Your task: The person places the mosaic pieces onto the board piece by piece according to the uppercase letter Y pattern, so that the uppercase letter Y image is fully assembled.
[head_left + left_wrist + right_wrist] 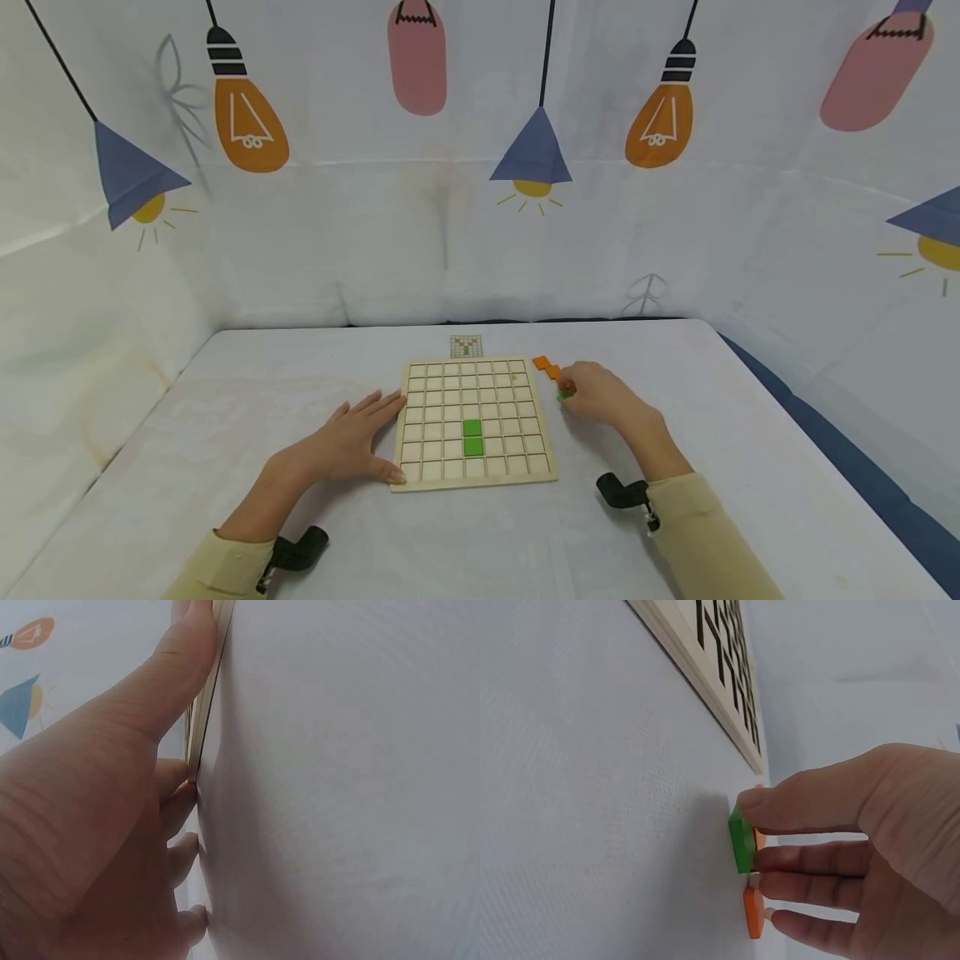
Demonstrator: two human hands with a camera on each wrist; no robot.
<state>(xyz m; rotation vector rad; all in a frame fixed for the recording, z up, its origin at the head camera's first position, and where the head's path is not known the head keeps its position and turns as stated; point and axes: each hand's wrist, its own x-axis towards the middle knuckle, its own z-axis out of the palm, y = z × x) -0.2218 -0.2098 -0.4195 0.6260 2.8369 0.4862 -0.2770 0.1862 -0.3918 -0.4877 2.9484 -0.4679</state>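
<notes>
I can pass over the tabletop [480, 542] at six and eleven o'clock from the grid board [436, 413]. The left hand [347, 444] blocks nine, orange tiles [542, 362] two, the right hand [600, 396] with a green tile [742, 844] nearly three; a small card [466, 342] lies at twelve.

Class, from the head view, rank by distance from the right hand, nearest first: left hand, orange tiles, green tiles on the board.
1. Orange tiles, right of the board.
2. Green tiles on the board, lower middle.
3. Left hand, at the board's left edge.

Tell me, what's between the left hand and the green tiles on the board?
Just the wooden board: its left rim and empty squares, seen in the head view.
</notes>
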